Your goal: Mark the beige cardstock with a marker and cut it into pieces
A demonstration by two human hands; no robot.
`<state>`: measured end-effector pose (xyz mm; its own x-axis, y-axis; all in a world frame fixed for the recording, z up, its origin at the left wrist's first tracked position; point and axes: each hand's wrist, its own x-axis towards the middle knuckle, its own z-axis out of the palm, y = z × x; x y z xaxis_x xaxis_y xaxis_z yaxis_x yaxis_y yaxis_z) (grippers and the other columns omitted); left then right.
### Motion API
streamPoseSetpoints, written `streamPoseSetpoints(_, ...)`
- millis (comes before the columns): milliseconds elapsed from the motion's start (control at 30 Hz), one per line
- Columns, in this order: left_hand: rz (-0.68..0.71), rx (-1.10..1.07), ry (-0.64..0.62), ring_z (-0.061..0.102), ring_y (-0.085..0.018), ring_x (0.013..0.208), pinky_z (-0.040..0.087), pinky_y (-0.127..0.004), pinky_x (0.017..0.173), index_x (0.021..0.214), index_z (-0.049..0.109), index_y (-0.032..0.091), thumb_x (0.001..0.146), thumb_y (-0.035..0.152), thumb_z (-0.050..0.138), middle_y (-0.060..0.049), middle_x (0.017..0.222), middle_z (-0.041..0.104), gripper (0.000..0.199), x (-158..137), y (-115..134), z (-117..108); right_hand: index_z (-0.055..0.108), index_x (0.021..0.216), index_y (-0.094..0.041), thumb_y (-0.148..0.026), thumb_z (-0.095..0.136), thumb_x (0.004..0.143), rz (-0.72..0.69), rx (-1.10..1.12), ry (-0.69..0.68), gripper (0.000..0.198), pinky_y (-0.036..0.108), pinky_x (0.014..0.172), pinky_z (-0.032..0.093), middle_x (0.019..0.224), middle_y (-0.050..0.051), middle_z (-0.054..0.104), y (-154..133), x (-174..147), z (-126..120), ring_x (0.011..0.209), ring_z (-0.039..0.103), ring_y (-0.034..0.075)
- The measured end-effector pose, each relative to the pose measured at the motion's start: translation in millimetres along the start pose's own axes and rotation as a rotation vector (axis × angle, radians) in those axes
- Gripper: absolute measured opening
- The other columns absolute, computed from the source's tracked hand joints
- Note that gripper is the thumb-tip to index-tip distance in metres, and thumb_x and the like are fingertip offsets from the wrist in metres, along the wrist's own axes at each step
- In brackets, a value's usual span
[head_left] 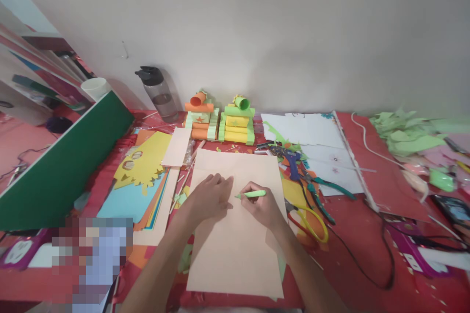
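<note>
A large pale peach sheet of paper (237, 249) lies on the red table. My left hand (212, 195) rests on it with fingers laid against the surface, the index finger stretched toward the pen. Between the fingertips of my right hand (262, 205) is a light green pen (253, 194), its tip down at the paper near the middle. Behind the sheet stand two rolled-paper models, an orange one (200, 120) and a yellow-green one (238, 122). Right of the sheet are yellow-handled scissors (314, 225), teal-handled pliers (332, 187) and a blue glue gun (293, 164).
Coloured paper sheets (130, 201) and a yellow cutout (137, 164) lie at left, near a green board (66, 166). A water bottle (158, 95) leans by the white partition (220, 34). A black cord (391, 259) curves across the right side, near green paper scraps (407, 137).
</note>
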<state>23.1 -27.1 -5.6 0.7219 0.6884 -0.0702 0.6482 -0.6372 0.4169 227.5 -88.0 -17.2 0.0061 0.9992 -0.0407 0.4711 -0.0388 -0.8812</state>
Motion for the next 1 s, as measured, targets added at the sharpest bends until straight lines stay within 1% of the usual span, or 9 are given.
streamPoseSetpoints(167, 0.017, 0.024, -0.002, 0.055, -0.029, 0.102, 0.046, -0.041, 0.089, 0.144, 0.04, 0.021, 0.083, 0.042, 0.073, -0.01, 0.109, 0.062, 0.072, 0, -3, 3, 0.061, 0.074, -0.024, -0.033, 0.058, 0.082, 0.001, 0.001, -0.01, 0.013, 0.024, 0.052, 0.038, 0.065, -0.003, 0.064, -1, -3, 0, 0.055, 0.05, 0.014)
streamPoseSetpoints(300, 0.01, 0.053, -0.037, 0.054, -0.029, 0.106, 0.045, -0.041, 0.091, 0.145, 0.037, 0.02, 0.083, 0.045, 0.071, -0.01, 0.111, 0.062, 0.075, 0, -3, 4, 0.061, 0.073, -0.023, -0.033, 0.059, 0.081, 0.003, 0.024, -0.029, 0.012, 0.024, 0.052, 0.036, 0.063, -0.003, 0.062, 0, -5, 0, 0.055, 0.048, 0.013)
streamPoseSetpoints(533, 0.031, 0.077, -0.037, 0.053, -0.028, 0.11, 0.044, -0.04, 0.094, 0.145, 0.037, 0.018, 0.086, 0.044, 0.068, -0.01, 0.113, 0.063, 0.072, 0, -2, 2, 0.061, 0.072, -0.023, -0.033, 0.059, 0.08, 0.025, 0.054, -0.05, 0.013, 0.024, 0.05, 0.031, 0.06, -0.003, 0.057, 1, -10, 2, 0.053, 0.044, 0.013)
streamPoseSetpoints(700, 0.025, 0.09, -0.042, 0.054, -0.029, 0.108, 0.044, -0.039, 0.092, 0.143, 0.038, 0.018, 0.085, 0.044, 0.069, -0.01, 0.111, 0.064, 0.071, 1, 1, -2, 0.06, 0.071, -0.023, -0.03, 0.06, 0.079, 0.037, 0.077, -0.073, 0.011, 0.024, 0.05, 0.029, 0.06, -0.003, 0.055, 0, -12, 1, 0.054, 0.042, 0.013)
streamPoseSetpoints(833, 0.06, 0.158, -0.041, 0.054, -0.028, 0.104, 0.045, -0.038, 0.089, 0.14, 0.04, 0.014, 0.086, 0.042, 0.069, -0.01, 0.106, 0.065, 0.067, 1, 7, -6, 0.059, 0.071, -0.023, -0.025, 0.059, 0.079, 0.063, 0.083, -0.106, 0.009, 0.024, 0.051, 0.03, 0.061, -0.005, 0.053, -1, -14, 1, 0.055, 0.041, 0.012)
streamPoseSetpoints(900, 0.068, 0.174, -0.035, 0.055, -0.028, 0.103, 0.045, -0.037, 0.087, 0.14, 0.04, 0.013, 0.086, 0.041, 0.068, -0.011, 0.107, 0.065, 0.067, 1, 7, -6, 0.059, 0.071, -0.023, -0.023, 0.059, 0.079, 0.072, 0.082, -0.119, 0.008, 0.024, 0.05, 0.029, 0.06, -0.005, 0.052, 0, -15, 1, 0.055, 0.041, 0.012)
streamPoseSetpoints(1000, 0.051, 0.155, -0.024, 0.055, -0.027, 0.105, 0.045, -0.037, 0.089, 0.14, 0.04, 0.015, 0.086, 0.043, 0.069, -0.01, 0.107, 0.065, 0.068, 1, 5, -3, 0.059, 0.071, -0.023, -0.023, 0.059, 0.078, 0.061, 0.078, -0.118, 0.007, 0.024, 0.05, 0.029, 0.059, -0.005, 0.054, 0, -16, 2, 0.054, 0.042, 0.012)
